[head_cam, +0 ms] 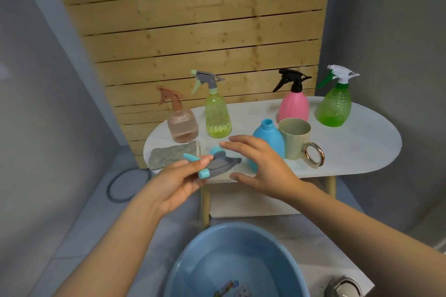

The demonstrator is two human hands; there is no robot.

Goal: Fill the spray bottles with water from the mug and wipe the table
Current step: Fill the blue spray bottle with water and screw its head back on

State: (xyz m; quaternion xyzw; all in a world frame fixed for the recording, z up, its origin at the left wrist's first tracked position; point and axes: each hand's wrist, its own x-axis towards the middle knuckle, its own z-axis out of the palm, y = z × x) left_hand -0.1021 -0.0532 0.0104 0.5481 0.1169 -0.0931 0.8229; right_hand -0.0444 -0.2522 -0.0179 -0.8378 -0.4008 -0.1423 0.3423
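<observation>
Basin point(193, 260) cut off btm edge

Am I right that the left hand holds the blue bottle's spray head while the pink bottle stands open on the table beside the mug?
Not quite: the head view shows the pink bottle with its black sprayer on. The blue bottle stands open beside the mug. The left hand does hold the spray head.

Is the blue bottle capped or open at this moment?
Open. The blue bottle stands upright beside the mug with its threaded neck bare; its spray head is off, held in the left hand.
</observation>
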